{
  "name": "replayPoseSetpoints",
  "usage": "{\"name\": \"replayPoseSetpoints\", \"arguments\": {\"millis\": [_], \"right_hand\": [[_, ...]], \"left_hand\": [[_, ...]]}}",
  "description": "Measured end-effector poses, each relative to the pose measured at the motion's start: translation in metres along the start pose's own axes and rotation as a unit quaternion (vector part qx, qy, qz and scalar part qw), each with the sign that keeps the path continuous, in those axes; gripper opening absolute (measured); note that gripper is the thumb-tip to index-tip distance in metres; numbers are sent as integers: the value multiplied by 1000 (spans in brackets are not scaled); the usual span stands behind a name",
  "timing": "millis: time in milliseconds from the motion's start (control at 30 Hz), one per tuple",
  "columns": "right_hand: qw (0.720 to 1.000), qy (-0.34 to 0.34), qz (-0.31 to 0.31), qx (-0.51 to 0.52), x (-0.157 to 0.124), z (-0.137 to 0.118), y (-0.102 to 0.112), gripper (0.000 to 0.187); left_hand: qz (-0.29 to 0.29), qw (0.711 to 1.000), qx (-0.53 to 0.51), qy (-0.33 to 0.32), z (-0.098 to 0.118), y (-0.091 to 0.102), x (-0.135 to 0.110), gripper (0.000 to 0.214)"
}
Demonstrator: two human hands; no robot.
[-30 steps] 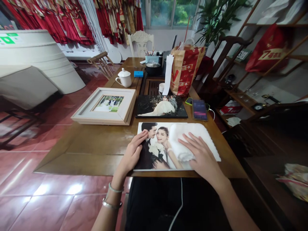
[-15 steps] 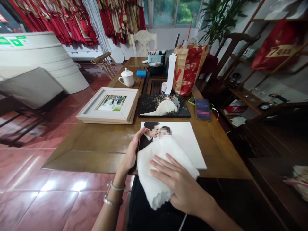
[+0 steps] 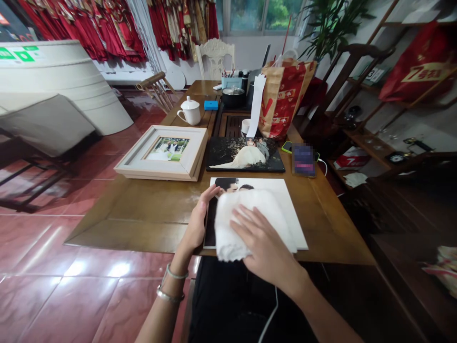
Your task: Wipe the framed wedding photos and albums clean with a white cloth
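Note:
A large wedding photo print [image 3: 282,200] lies flat at the near edge of the wooden table [image 3: 153,214]. A white cloth [image 3: 243,214] covers its left and middle part. My right hand [image 3: 262,243] presses flat on the cloth, fingers spread. My left hand [image 3: 200,221] rests against the print's left edge, fingers curled along it, holding it steady. Only the tops of two heads in the picture show above the cloth.
Behind the print lie a dark wedding photo panel [image 3: 244,155], a cream picture frame [image 3: 164,152] and a phone [image 3: 303,159] on a cable. Further back stand a white lidded cup [image 3: 190,110], a blue box [image 3: 211,105] and a red-and-brown paper bag [image 3: 283,97]. Shelves stand at the right.
My right hand slid the cloth from the print's right side down to its lower left, then up over the faces. The left hand stayed at the left edge.

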State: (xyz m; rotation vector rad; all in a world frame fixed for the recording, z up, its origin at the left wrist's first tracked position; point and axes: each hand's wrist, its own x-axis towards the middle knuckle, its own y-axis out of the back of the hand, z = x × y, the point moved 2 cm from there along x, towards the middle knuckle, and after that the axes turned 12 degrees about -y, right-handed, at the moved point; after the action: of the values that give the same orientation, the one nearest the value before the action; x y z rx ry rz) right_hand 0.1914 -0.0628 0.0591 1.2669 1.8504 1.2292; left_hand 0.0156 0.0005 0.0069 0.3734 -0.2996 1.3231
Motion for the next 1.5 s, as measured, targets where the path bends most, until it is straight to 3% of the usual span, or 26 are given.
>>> {"name": "replayPoseSetpoints", "arguments": {"millis": [100, 167, 300, 433, 567, 700, 833, 967, 1100, 1233, 1500], "right_hand": [[996, 74, -34, 38, 3, -20, -7, 62], [994, 83, -41, 64, 0, -19, -6, 63], [997, 15, -21, 70, -16, 10, 4, 73], [995, -86, 45, 24, -33, 48, 14, 75], [984, -153, 91, 1, -34, 69, 18, 72], [982, -165, 93, -4, -6, 73, 21, 64], [996, -89, 31, 4, 47, 66, 21, 58], [999, -21, -3, 27, 101, 43, 15, 57], [998, 34, -26, 49, 125, 15, 4, 59], [999, 0, -2, 39, 112, 17, 4, 59], [979, -171, 112, -26, 47, 97, 27, 61]], "left_hand": [[18, 1000, -17, -15, 1, 1, 2, 56], [27, 999, -12, -15, 2, 1, 3, 56], [7, 998, 67, -9, 5, 1, 4, 45], [-41, 980, 187, -49, 11, 3, 4, 40], [-70, 970, 222, -64, 14, 7, 0, 38], [-75, 968, 229, -64, 12, 9, -3, 36], [-88, 964, 234, -86, 13, 7, -1, 26], [-101, 962, 239, -85, 14, 7, 0, 16], [-98, 960, 253, -73, 13, 8, -3, 15], [-102, 961, 242, -89, 11, 7, -3, 16], [-111, 964, 217, -110, 11, 4, 2, 23]]}}
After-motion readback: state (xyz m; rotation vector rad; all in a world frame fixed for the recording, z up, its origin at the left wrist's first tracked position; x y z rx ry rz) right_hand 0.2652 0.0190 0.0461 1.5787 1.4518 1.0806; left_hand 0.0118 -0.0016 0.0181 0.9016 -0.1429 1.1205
